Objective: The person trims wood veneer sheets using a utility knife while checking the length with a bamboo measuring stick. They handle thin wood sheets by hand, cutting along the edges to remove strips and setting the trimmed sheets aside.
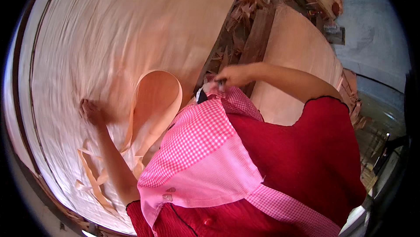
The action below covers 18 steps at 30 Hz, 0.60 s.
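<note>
A wide, pale wood veneer sheet spreads under my left side. My left hand rests on it with fingers extended, holding nothing. Beside that hand a curled strip of veneer loops up from the sheet. My right hand is closed at the upper edge of my pink checked apron, by bunched pink cloth. Something small and dark shows at its fingers, too blurred to name. A black and white item pokes out beside the cloth.
Narrow veneer scraps lie near my left forearm. A dark wooden beam and torn shavings run along the sheet's right edge. Farther right sits another veneer piece, with a grey wall behind.
</note>
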Motion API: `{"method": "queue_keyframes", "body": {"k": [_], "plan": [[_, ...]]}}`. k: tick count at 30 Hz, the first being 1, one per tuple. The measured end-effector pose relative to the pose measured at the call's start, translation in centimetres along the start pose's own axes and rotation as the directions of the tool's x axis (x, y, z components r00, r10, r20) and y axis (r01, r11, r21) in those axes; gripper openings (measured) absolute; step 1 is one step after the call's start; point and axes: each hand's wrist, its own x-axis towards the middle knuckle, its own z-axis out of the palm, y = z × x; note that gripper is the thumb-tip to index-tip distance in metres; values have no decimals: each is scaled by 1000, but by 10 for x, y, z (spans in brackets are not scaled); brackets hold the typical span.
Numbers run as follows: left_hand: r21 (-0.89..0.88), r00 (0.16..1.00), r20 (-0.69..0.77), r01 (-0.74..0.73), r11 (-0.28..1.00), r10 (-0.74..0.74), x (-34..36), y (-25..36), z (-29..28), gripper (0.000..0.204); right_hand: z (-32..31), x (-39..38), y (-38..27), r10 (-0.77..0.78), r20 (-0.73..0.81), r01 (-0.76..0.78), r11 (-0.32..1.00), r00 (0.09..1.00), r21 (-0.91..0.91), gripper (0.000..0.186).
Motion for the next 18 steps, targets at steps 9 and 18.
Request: {"method": "queue_keyframes", "body": {"k": [9, 18], "plan": [[143, 1000, -8, -1, 990, 3, 10, 26, -9, 22, 10, -14, 12, -6, 32, 1, 988, 999, 153, 33], [75, 1000, -17, 11, 997, -10, 5, 31, -9, 24, 70, -90, 37, 53, -55, -24, 899, 997, 437, 29]]}}
